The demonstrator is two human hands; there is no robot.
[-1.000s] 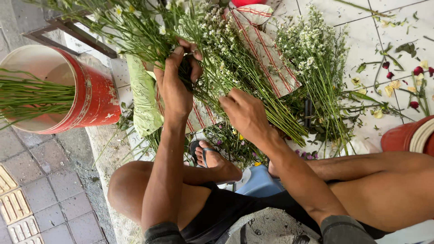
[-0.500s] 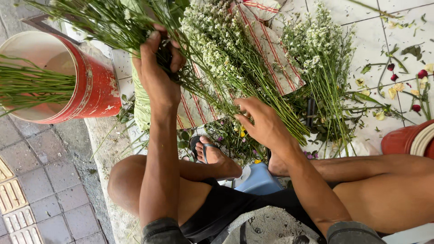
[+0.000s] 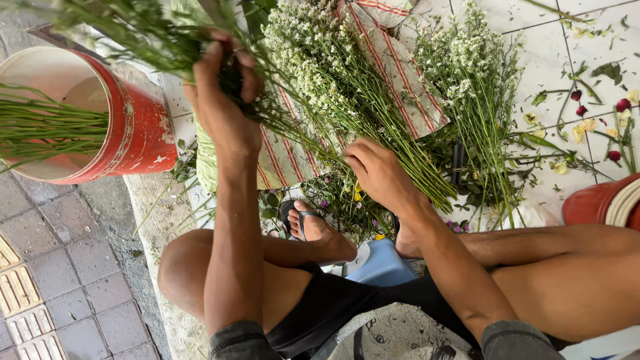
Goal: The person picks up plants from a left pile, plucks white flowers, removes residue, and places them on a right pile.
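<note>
Up at far left, the left hand (image 3: 223, 100) is clenched around a bunch of green stems (image 3: 127, 30). Nearer and to the right, the right hand (image 3: 380, 175) grips stems of the white flowers (image 3: 320, 60) lying on striped cloth (image 3: 400, 73).

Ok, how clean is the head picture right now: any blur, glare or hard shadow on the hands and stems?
Head view: soft, even daylight, no glare or hard shadow. Left hand and its raised green stems are slightly motion-blurred; right hand, white flower bunch and red bucket read sharp.
</note>
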